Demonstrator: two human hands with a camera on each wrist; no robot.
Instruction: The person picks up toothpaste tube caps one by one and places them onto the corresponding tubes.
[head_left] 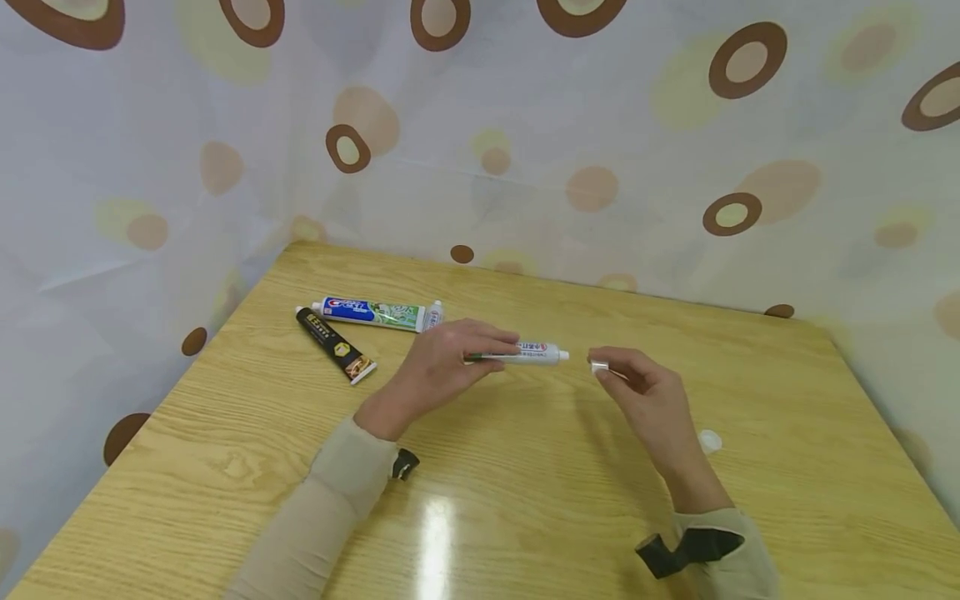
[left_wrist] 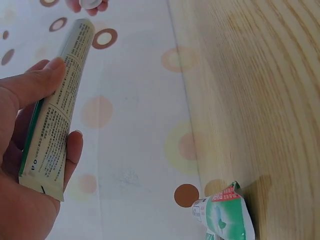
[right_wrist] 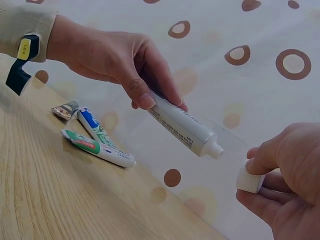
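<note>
My left hand grips a white toothpaste tube above the table, thumb on one side and fingers on the other. The tube lies nearly level in the head view, its bare nozzle pointing toward my right hand. Between thumb and fingertips, the right hand pinches a white cap, a short gap away from the nozzle. Fine dark print covers the tube's back in the left wrist view, and a green strip shows along its edge.
On the wooden table, left of the hands, lie a black tube, a blue-and-green toothpaste tube and a green-and-white tube. A small white round piece sits beside my right wrist. Patterned cloth hangs behind the table.
</note>
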